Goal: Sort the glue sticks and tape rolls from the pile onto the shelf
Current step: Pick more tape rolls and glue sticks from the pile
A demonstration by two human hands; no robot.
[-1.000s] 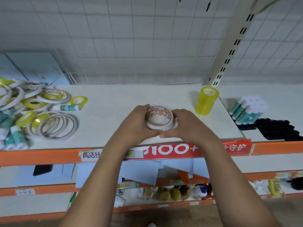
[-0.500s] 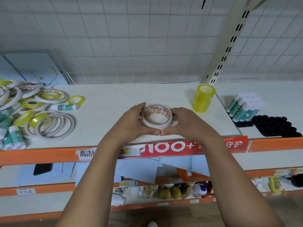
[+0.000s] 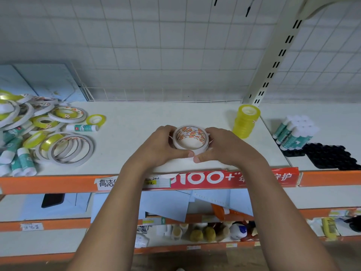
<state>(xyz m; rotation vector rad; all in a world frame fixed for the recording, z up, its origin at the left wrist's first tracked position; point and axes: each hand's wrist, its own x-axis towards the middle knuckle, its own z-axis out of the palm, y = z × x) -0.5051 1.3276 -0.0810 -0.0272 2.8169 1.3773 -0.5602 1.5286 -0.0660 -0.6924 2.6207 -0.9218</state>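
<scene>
A stack of white tape rolls (image 3: 190, 139) with orange print inside stands near the front of the white shelf (image 3: 136, 122). My left hand (image 3: 160, 147) grips its left side and my right hand (image 3: 224, 147) grips its right side, thumbs almost meeting in front. At the far left lies the pile (image 3: 29, 130) of white and yellow tape rolls mixed with teal glue sticks; one glue stick (image 3: 82, 128) lies at its right edge. A stack of yellow tape rolls (image 3: 245, 121) stands right of my hands. Upright glue sticks (image 3: 293, 132) are grouped further right.
A black honeycomb tray (image 3: 332, 157) sits under and beside the upright glue sticks. A slotted cream upright post (image 3: 273, 61) rises behind the yellow stack. A wire grid wall backs the shelf. Lower shelves hold blue sheets and small bottles.
The white stack between my hands has shifted slightly away from the front edge and sits a little more upright. Both hands still grip it.
</scene>
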